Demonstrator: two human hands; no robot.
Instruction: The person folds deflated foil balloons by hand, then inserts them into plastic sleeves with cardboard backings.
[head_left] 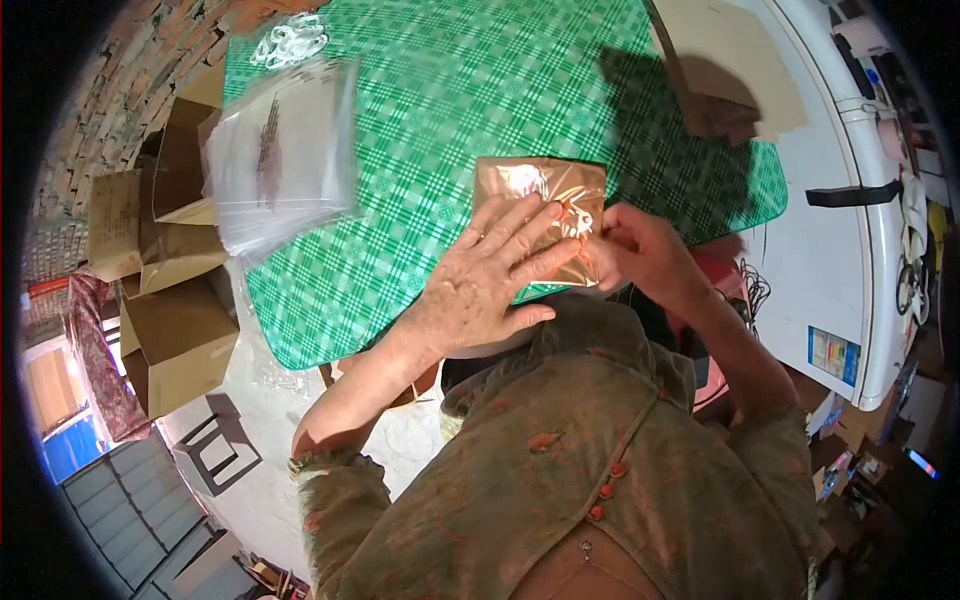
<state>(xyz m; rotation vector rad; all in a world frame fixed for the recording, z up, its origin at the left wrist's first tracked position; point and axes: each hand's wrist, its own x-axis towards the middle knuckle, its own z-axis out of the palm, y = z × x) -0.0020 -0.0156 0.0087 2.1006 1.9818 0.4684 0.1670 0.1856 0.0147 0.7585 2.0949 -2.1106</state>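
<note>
A shiny copper-coloured packet in clear film (530,180) lies flat on the green checked tablecloth (430,120), near the table's front edge. My left hand (485,275) rests flat across it with the fingers spread, covering its lower left part. At the packet's right edge, my right hand (645,250) has its fingers curled in and seems to pinch the side of the packet. The fingertips of that hand are partly hidden, and so is the packet's lower right corner.
Left on the table is a stack of clear plastic bags (300,150), with white bands (290,40) behind it. Cardboard sheets (715,70) lie at the back right. Open cardboard boxes (185,335) stand left of the table, near a grey stool (215,450). A white appliance (830,270) stands right.
</note>
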